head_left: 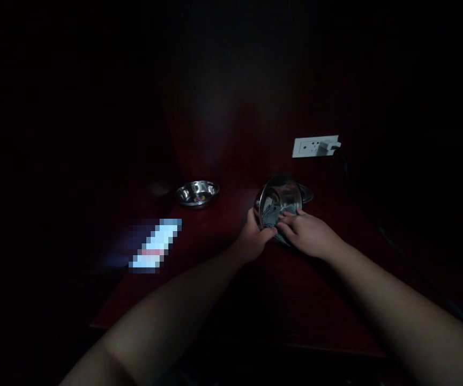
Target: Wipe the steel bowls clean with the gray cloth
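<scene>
A shiny deep steel pot (283, 185) is tipped on its side above the table, its mouth facing me. My left hand (254, 238) grips the rim at the lower left, thumb on the inner side. Inside lies a grey-green cloth (272, 214) with a patterned edge, part of it hanging over the lower rim. My right hand (306, 233) reaches into the mouth, its fingers closed on the cloth against the inner wall. Behind the pot's right side, a curved metal piece (307, 194) shows; whether it is a handle or a lid I cannot tell.
A shallow steel bowl (197, 193) with a small colourful patch inside stands to the left on the dark red table (215, 300). Nearer is a lit phone screen (157, 246), pixelated. A wall socket (315, 146) holds a plug, and a dark cable (392, 244) runs down the right.
</scene>
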`<state>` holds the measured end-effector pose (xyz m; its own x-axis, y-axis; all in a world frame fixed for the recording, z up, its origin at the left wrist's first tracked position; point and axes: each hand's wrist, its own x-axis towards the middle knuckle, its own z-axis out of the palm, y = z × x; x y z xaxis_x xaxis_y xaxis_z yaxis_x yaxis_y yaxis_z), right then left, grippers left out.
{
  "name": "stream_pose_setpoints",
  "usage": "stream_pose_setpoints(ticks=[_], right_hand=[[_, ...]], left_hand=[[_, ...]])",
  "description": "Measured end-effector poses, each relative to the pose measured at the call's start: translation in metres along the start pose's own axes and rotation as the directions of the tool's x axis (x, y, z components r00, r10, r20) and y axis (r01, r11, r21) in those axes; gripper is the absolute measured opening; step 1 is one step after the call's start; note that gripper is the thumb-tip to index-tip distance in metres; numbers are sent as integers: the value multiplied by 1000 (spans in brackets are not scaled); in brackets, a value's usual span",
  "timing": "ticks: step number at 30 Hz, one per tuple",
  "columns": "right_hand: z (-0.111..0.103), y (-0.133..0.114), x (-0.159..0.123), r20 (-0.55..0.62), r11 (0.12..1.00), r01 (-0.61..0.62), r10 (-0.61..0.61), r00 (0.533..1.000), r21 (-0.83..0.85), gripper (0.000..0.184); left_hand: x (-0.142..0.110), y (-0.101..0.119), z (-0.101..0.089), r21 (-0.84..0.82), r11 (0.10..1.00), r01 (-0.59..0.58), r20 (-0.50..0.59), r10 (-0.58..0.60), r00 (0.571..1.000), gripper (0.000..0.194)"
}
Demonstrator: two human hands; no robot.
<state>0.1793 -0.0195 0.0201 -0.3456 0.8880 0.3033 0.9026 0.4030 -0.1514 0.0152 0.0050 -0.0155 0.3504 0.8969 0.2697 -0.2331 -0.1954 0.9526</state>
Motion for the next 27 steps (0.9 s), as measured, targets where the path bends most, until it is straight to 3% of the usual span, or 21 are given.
stream_pose_setpoints(ticks=[11,13,16,19,23,27], right_hand=[[-4,-5,0,-30,1000,-17,17,999,10,36],[-5,-8,-1,-89,1000,-20,22,996,24,35],[-7,-10,-2,-270,993,-16,47,962,113,33],[-5,-9,-2,-403,970,105,-7,915,220,31],[2,-4,-1,-271,946,221,-154,950,237,34],[9,1,-1,-105,946,241,-222,969,217,37]], left_hand=[[0,2,-1,47,995,-90,-47,92,995,52],[1,1,-2,47,993,-104,-51,107,993,51],[2,0,-4,66,989,-131,-63,135,989,53],[3,1,-5,76,988,-137,-50,141,989,57],[5,1,-4,62,984,-168,-48,171,984,52],[9,-6,-6,34,992,-119,-135,123,983,46]])
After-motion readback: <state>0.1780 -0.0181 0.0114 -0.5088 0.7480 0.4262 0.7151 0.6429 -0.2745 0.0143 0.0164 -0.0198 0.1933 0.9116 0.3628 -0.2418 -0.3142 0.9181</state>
